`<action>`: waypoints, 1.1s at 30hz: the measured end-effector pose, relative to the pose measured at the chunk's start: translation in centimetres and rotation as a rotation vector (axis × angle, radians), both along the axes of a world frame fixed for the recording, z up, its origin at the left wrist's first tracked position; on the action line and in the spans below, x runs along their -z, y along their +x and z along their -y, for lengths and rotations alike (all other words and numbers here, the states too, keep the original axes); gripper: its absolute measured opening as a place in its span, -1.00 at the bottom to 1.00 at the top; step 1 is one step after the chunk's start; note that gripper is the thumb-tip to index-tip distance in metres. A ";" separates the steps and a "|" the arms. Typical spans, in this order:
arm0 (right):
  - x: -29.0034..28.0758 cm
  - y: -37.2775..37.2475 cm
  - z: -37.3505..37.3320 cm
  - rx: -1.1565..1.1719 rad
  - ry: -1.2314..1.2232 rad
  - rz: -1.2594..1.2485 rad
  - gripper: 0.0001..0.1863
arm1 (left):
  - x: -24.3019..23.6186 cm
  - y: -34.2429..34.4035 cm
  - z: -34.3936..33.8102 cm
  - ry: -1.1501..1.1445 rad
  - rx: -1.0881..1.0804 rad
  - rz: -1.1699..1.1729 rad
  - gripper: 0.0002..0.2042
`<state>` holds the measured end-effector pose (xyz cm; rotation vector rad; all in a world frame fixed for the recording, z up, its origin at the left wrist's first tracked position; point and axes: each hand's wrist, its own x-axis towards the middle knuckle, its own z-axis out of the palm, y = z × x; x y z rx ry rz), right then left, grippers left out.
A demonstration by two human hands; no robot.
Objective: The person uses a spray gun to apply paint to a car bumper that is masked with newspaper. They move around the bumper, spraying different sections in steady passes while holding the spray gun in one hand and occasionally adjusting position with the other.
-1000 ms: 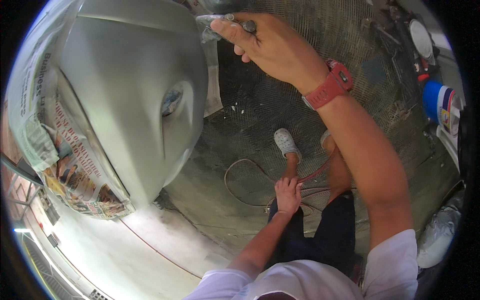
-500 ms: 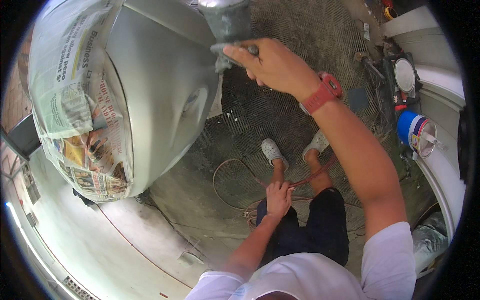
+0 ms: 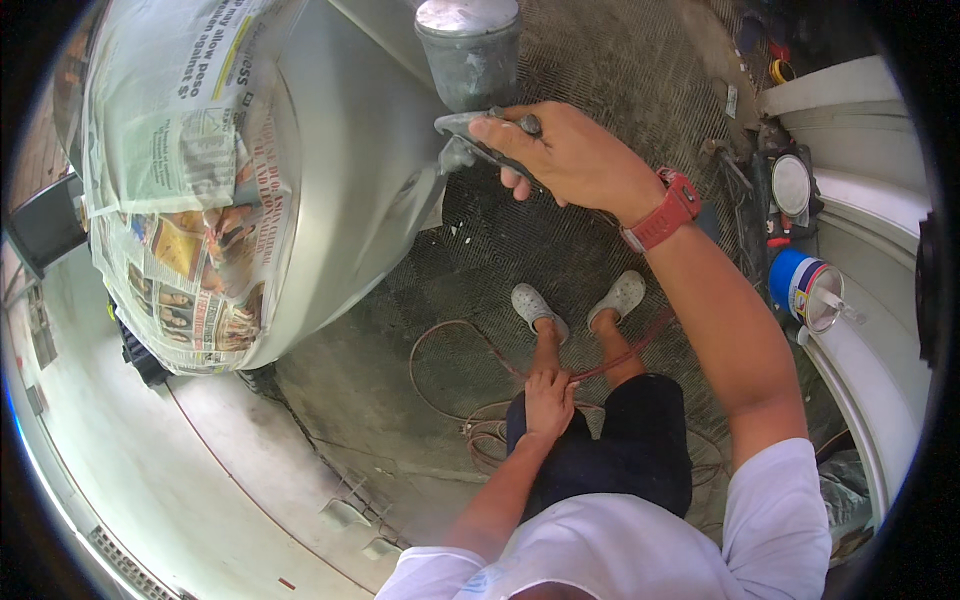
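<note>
My right hand (image 3: 565, 160), a red watch on its wrist, is closed around the handle of a spray gun (image 3: 462, 150). The gun's grey metal cup (image 3: 468, 55) sits on top, and its nozzle points left at a silver-grey car bumper (image 3: 350, 160). A small gap seems to lie between nozzle and bumper. Newspaper sheets (image 3: 190, 170) mask the car part left of the painted surface. Low in front of my legs, my left hand (image 3: 549, 403) is wrapped around a reddish air hose (image 3: 600, 368), which loops down to the floor.
Hose coils (image 3: 485, 440) lie on the dark patterned floor (image 3: 380, 360) beside my feet. At the right stand a blue and white paint can (image 3: 806, 290), a round white lid (image 3: 790, 185) and pale curved panels (image 3: 850, 210). A pale wall (image 3: 220, 480) runs along the lower left.
The whole view has shifted, and the gun's cup now shows fully. My right hand with the spray gun sits slightly lower and further right. My left hand still holds the hose.
</note>
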<state>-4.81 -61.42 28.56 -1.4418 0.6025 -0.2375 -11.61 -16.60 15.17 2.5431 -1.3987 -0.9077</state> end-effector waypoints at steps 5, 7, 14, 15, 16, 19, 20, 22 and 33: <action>-1.5 1.0 0.9 0.115 -0.041 -0.059 -0.24 | -1.4 -0.4 0.1 -0.027 -0.016 -0.025 -0.79; -2.5 1.5 1.3 0.197 -0.120 -0.032 -0.27 | -1.7 -0.5 -0.2 0.001 -0.034 -0.018 -0.78; -4.3 1.8 -1.3 0.225 -0.215 0.095 -0.22 | -2.0 0.0 -2.3 0.018 -0.055 -0.014 -0.78; -4.7 1.2 -1.9 0.180 -0.191 0.089 -0.22 | -2.1 0.0 -2.5 0.015 -0.049 -0.017 -0.79; -5.3 1.0 -2.3 0.132 -0.170 0.082 -0.22 | -2.4 0.1 -2.5 0.008 -0.044 -0.022 -0.78; -7.4 1.0 -2.8 0.049 -0.059 0.061 -0.25 | -2.9 0.2 -2.6 -0.009 -0.030 -0.018 -0.77; -7.4 1.3 -2.6 0.077 -0.085 0.062 -0.25 | -2.9 0.2 -2.6 -0.016 -0.022 -0.015 -0.77; -7.2 2.6 -1.7 0.133 -0.132 0.067 -0.27 | -2.6 0.2 -2.5 -0.037 -0.023 0.012 -0.77; -8.4 3.0 -2.7 0.238 -0.285 0.068 -0.26 | -3.4 0.8 -3.9 -0.073 -0.051 -0.018 -0.79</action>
